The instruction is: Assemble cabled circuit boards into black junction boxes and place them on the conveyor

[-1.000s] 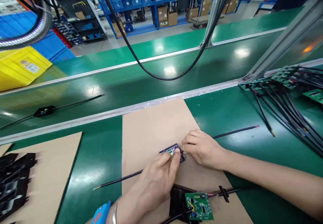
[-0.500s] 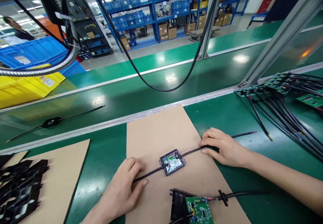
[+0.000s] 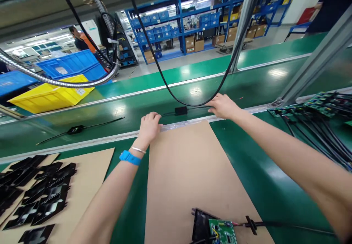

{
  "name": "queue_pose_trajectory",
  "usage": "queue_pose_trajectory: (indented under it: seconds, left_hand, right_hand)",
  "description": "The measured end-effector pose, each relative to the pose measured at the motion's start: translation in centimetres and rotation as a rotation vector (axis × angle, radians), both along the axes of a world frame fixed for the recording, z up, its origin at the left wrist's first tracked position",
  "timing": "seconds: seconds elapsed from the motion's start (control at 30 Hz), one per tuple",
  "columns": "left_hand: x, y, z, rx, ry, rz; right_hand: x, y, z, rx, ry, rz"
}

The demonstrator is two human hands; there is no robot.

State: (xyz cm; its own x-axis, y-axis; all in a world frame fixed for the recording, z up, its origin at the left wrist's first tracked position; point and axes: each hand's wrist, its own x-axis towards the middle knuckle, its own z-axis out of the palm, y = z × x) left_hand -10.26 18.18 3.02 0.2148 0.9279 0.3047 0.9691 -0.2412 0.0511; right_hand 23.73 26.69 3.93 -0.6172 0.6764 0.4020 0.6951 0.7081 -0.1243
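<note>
Both arms reach forward past the cardboard sheet (image 3: 187, 156). Between my hands, over the green strip behind the metal rail, is a small black cased circuit unit (image 3: 180, 110) with a cable on each side. My left hand (image 3: 150, 126) is closed on its left cable, and my right hand (image 3: 223, 106) pinches the right one. The cable's thin end shows beyond the right fingers. Low on the cardboard, a green circuit board (image 3: 223, 231) lies partly over an open black housing (image 3: 202, 224), with a cable running right.
Black plastic housings (image 3: 52, 196) lie on cardboard at the left. Another cabled unit (image 3: 75, 129) rests on the green strip. Circuit boards with black cables (image 3: 316, 115) are piled at right. A black cable (image 3: 165, 80) loops down in front; a metal post (image 3: 316, 57) stands right.
Both hands have moved forward from the cardboard to beyond the rail, carrying the cabled unit by its two cables. The view has shifted, and the other board stays on the cardboard.
</note>
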Motion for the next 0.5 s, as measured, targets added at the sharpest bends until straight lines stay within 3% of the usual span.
queue_pose_trajectory:
  seconds: [0.13, 0.23, 0.4, 0.5]
  left_hand:
    - [-0.7, -6.1, -2.3, -0.104, -0.012, -0.054]
    - [-2.2, -11.8, -2.9, -0.172, -0.054, -0.062]
    - [-5.0, -19.7, -1.5, -0.196, -0.158, 0.021]
    - [-5.9, -24.9, -0.4, -0.224, -0.309, 0.099]
  right_hand:
    - [0.0, -5.9, -1.9, -0.070, -0.056, 0.146]
    - [0.1, -9.7, -2.8, -0.143, -0.083, 0.249]
    - [-0.5, -10.8, -2.2, -0.222, -0.053, 0.271]
    - [-1.3, -14.6, -2.6, -0.211, 0.017, 0.372]
